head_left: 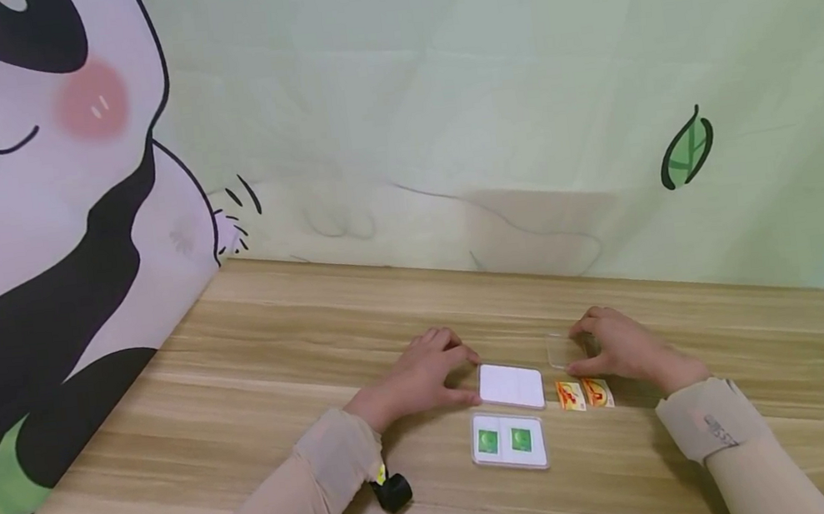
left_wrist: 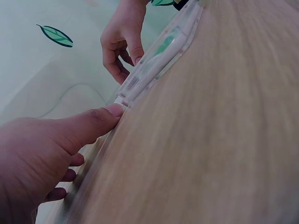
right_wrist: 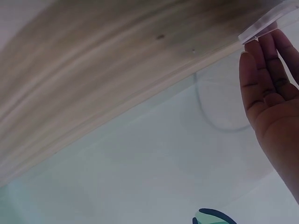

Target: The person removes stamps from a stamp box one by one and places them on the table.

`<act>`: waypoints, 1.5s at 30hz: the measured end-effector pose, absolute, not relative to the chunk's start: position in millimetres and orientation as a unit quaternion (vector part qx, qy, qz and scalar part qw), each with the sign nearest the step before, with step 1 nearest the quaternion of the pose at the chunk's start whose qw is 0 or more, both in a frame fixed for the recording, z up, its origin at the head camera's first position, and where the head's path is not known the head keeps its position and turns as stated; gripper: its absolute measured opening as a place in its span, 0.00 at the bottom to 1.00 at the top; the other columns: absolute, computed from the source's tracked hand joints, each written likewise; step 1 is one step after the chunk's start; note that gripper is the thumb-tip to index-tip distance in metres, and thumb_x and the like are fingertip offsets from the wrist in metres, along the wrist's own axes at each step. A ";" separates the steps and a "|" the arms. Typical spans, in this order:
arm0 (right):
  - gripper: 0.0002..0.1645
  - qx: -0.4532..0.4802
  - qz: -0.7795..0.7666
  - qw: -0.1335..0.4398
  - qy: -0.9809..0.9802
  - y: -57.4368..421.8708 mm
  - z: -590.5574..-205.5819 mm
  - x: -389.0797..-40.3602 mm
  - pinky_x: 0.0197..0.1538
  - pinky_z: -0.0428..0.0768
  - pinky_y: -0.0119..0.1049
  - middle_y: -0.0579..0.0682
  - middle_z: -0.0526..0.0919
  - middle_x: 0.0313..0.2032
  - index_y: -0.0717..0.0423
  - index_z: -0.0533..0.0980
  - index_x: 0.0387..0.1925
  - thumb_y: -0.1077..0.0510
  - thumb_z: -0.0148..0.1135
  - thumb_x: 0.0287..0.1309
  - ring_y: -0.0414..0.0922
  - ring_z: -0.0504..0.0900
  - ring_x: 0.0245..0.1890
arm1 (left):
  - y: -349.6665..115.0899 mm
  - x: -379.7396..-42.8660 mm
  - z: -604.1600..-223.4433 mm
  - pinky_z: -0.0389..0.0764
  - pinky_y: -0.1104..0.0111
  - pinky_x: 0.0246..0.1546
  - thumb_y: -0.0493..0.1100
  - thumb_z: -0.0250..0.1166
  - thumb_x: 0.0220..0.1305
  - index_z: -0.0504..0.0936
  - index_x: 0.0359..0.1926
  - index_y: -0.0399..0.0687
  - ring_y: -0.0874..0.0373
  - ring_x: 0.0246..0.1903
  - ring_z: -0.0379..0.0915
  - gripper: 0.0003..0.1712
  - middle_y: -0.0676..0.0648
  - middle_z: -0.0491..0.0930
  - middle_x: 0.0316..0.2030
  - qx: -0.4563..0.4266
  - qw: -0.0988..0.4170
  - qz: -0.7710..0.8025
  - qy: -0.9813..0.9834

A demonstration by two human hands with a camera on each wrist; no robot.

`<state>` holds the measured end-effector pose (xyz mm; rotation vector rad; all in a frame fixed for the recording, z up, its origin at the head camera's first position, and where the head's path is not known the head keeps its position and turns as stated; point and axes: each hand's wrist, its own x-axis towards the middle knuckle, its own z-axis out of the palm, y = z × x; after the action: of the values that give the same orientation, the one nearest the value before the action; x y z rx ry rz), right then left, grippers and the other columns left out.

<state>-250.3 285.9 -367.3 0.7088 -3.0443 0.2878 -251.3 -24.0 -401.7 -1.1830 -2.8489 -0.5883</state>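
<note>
My left hand (head_left: 424, 373) lies at the left side of a white rectangular plastic case (head_left: 510, 386), its thumb and index finger at the two left corners. The thumb (left_wrist: 100, 123) reaches a case corner in the left wrist view. To the right, my right hand (head_left: 621, 346) grips a clear plastic cover (head_left: 561, 350) by its right side, fingers at the far edge and thumb at the near one. The cover (right_wrist: 264, 23) also shows above the fingers in the right wrist view. Below the white case lies a clear-edged case (head_left: 511, 462) with two green pictures.
Two small orange-and-yellow printed cards (head_left: 584, 395) lie on the wooden table (head_left: 299, 327), just in front of the right hand. A black cylindrical object (head_left: 395, 492) is by the left sleeve. Behind the table hangs a pale green cloth (head_left: 366, 111) with a panda print.
</note>
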 end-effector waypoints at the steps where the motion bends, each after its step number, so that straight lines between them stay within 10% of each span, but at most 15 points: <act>1: 0.33 0.226 0.092 0.002 -0.970 286.0 -367.6 -250.1 0.54 0.76 0.52 0.58 0.80 0.42 0.64 0.79 0.44 0.42 0.73 0.45 0.54 0.77 0.45 | -24.1 -251.2 -401.6 0.67 0.60 0.60 0.62 0.67 0.55 0.77 0.57 0.57 0.56 0.55 0.64 0.30 0.50 0.72 0.53 -0.377 0.000 -0.187 -0.907; 45: 0.37 0.221 0.127 -0.004 -0.967 278.0 -359.1 -239.8 0.54 0.77 0.52 0.57 0.79 0.44 0.65 0.78 0.47 0.40 0.73 0.45 0.52 0.78 0.45 | -22.5 -252.2 -404.1 0.66 0.60 0.60 0.62 0.67 0.56 0.77 0.57 0.58 0.56 0.55 0.63 0.30 0.50 0.71 0.52 -0.376 0.000 -0.193 -0.906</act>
<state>-239.8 278.0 -359.1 0.6949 -3.0451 0.4000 -252.2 -22.5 -404.1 -1.1830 -2.8475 -0.6051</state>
